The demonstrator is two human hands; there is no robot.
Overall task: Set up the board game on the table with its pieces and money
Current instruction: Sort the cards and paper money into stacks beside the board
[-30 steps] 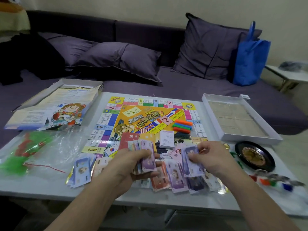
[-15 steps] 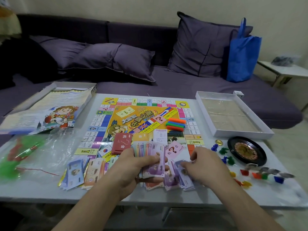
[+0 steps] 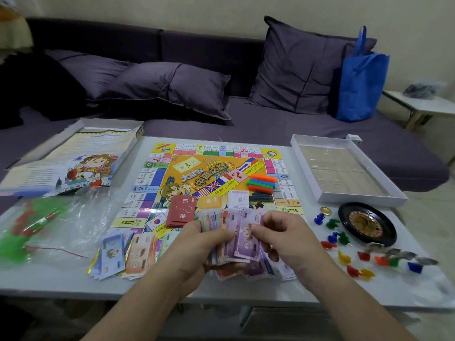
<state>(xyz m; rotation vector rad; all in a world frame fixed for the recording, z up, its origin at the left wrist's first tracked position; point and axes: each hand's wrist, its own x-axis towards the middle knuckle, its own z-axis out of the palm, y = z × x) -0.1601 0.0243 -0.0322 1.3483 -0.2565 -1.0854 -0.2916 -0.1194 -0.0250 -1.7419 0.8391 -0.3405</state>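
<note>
Money fan (image 3: 222, 221) gripped in left hand (image 3: 197, 244); right hand (image 3: 283, 238) pinches purple note (image 3: 246, 242)

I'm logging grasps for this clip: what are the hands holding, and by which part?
Left hand grips a fanned stack of play money at its lower end; right hand pinches the front purple note by its right edge.

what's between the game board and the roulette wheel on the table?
In the head view, a gold coin and small blue and green pawns lie on the table between the game board and the roulette wheel.
</note>
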